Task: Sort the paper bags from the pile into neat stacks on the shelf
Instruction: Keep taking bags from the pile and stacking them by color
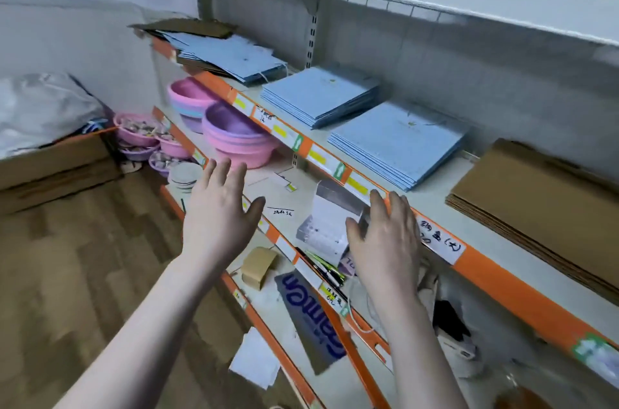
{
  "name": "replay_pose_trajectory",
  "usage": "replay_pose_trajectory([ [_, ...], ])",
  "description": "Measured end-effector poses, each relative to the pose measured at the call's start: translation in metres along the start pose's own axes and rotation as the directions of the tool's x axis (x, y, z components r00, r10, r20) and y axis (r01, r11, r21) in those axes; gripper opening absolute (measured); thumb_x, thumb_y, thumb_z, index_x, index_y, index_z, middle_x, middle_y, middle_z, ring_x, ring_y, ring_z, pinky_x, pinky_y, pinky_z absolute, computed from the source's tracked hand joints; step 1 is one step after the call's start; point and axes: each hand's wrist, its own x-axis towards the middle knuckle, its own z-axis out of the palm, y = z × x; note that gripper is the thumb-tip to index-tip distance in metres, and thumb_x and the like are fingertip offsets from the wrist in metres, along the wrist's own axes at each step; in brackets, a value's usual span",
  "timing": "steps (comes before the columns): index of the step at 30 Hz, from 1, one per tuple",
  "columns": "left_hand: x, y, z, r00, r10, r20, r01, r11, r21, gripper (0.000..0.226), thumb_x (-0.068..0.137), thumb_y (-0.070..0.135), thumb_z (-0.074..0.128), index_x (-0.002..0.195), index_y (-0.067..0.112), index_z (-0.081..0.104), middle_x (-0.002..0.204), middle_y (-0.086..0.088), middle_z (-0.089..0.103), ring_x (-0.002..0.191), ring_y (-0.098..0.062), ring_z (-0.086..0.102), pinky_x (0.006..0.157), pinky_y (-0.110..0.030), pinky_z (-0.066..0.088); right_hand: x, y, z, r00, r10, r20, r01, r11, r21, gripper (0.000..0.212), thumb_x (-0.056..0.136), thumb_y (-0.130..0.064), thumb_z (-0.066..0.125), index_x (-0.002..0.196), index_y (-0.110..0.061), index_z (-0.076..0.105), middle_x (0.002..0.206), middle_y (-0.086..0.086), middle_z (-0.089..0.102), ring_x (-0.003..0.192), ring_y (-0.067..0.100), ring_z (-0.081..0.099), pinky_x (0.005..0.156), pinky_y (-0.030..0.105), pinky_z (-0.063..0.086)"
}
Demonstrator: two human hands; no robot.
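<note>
Paper bags lie flat on the shelf with the orange front rail. The untidy pile sits at the far left end, its blue bags fanned out at odd angles with brown ones under and behind them. To its right are two neat blue stacks, the left stack and the right stack, near each other but apart. Further right lies one brown stack, partly cut off by the frame edge. That makes three squared stacks and one loose pile; single bags within each are too thin to count.

Both hands hold nothing. The left hand hovers in front of the lower shelves with its fingers spread and straight. The right hand is open too, its fingers relaxed, the fingertips at the orange rail just below the right stack; whether they touch it I cannot tell.

The bags look light and folded flat, fairly stiff across the face but likely to bend if lifted by one corner. The blue paper seems smooth, so a bundle may slide apart. I would take a few at once, pinching opposite edges with both hands, and keep them level. White cord handles show at the edge of the pile and could snag on neighbouring bags.

Judging by the layout, the remaining blue bags belong on the blue stacks and the brown ones on the brown stack.
</note>
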Motion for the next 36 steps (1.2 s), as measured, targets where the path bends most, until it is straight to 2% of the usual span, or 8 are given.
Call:
replay_pose_trajectory([
  [6,0.048,-0.073,0.016,0.996,-0.089,-0.007,0.090,0.992,0.093,0.054,0.075,0.022,0.074,0.120,-0.003,0.058,0.123,-0.028,0.056,0.119,-0.044,0.048,0.103,-0.049,0.037,0.057,-0.062,0.071,0.998,-0.070,0.009,0.069,0.994,0.089,0.051,0.081,-0.025,0.069,0.125,-0.002,0.056,0.126,0.025,0.053,0.120,0.041,0.047,0.101,0.049,0.037],
  [10,0.113,-0.118,0.028,0.996,-0.090,-0.024,0.093,0.984,0.153,0.054,0.070,0.031,0.061,0.111,-0.004,0.062,0.112,-0.026,0.062,0.109,-0.045,0.056,0.101,-0.045,0.040,0.115,-0.103,0.126,0.997,-0.080,0.006,0.078,0.983,0.165,0.050,0.077,-0.022,0.071,0.121,-0.001,0.058,0.119,0.025,0.056,0.114,0.042,0.051,0.098,0.049,0.041],
  [12,0.154,-0.137,0.034,0.995,-0.096,-0.006,0.095,0.982,0.165,0.055,0.070,0.032,0.061,0.112,-0.004,0.063,0.115,-0.028,0.061,0.113,-0.046,0.054,0.100,-0.052,0.039,0.149,-0.124,0.148,0.997,-0.075,0.000,0.074,0.980,0.184,0.049,0.075,-0.020,0.073,0.119,-0.001,0.060,0.115,0.025,0.058,0.110,0.043,0.054,0.095,0.048,0.044],
  [17,0.241,-0.179,0.047,0.991,-0.123,-0.052,0.130,0.978,0.162,0.055,0.081,0.024,0.070,0.127,-0.002,0.055,0.135,-0.026,0.048,0.131,-0.040,0.038,0.110,-0.047,0.028,0.232,-0.169,0.193,0.996,-0.081,-0.041,0.088,0.971,0.224,0.049,0.074,-0.019,0.074,0.117,0.001,0.060,0.114,0.026,0.057,0.108,0.044,0.055,0.091,0.050,0.047],
  [24,0.320,-0.246,0.071,0.982,-0.184,-0.047,0.188,0.975,0.114,0.056,0.085,0.030,0.065,0.130,0.001,0.052,0.136,-0.025,0.047,0.131,-0.041,0.036,0.110,-0.047,0.025,0.290,-0.225,0.253,0.994,-0.110,-0.014,0.111,0.979,0.170,0.049,0.074,-0.022,0.075,0.115,0.002,0.062,0.113,0.027,0.059,0.105,0.043,0.057,0.088,0.049,0.048],
  [28,0.374,-0.289,0.090,0.991,-0.129,-0.021,0.130,0.990,0.057,0.052,0.083,0.022,0.069,0.127,-0.002,0.054,0.135,-0.027,0.047,0.128,-0.044,0.039,0.107,-0.050,0.028,0.326,-0.259,0.287,0.996,-0.069,-0.051,0.075,0.988,0.136,0.048,0.078,-0.023,0.072,0.119,0.000,0.061,0.118,0.025,0.058,0.109,0.041,0.055,0.092,0.049,0.047],
  [31,0.423,-0.324,0.104,0.996,-0.087,0.009,0.087,0.996,-0.005,0.054,0.086,0.025,0.065,0.132,0.002,0.051,0.139,-0.024,0.044,0.133,-0.039,0.033,0.108,-0.045,0.026,0.354,-0.288,0.315,0.997,0.009,-0.075,0.000,0.993,0.116,0.050,0.079,-0.022,0.071,0.122,0.001,0.059,0.120,0.027,0.056,0.113,0.042,0.052,0.096,0.049,0.045],
  [36,0.497,-0.370,0.122,0.993,0.054,0.104,-0.047,0.997,-0.064,0.051,0.086,0.031,0.064,0.126,0.001,0.055,0.137,-0.025,0.046,0.132,-0.040,0.035,0.108,-0.047,0.027,0.380,-0.326,0.346,0.987,0.143,-0.079,-0.142,0.990,0.014,0.049,0.082,-0.023,0.069,0.123,0.002,0.056,0.122,0.026,0.056,0.119,0.041,0.049,0.101,0.047,0.039],
])
